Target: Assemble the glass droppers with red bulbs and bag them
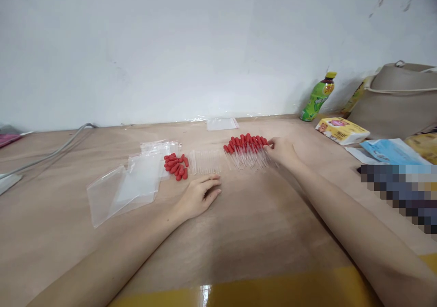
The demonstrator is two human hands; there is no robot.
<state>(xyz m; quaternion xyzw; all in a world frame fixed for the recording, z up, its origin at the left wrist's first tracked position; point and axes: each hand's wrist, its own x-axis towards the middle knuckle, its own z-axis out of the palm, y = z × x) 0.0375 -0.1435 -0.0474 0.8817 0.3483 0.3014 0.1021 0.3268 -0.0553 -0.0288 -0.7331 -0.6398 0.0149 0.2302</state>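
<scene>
Glass droppers with red bulbs (248, 145) lie in a dense row right of centre, bulbs toward the wall. At the row's right end my right hand (282, 151) has its fingertips closed on a red-bulbed dropper. My left hand (201, 195) rests on the table, its fingers curved and apart with nothing between them. Just beyond it, clear glass tubes (205, 161) without bulbs lie side by side. Loose red bulbs (175, 166) sit in a pile left of the tubes. Clear plastic bags (138, 179) overlap farther left, next to the pile.
Another clear bag (222, 124) lies near the wall. At the right are a green bottle (318, 98), a yellow tissue pack (342, 131), a blue packet (394, 152) and a grey bag (392, 102). A grey cable (64, 144) runs across the left side.
</scene>
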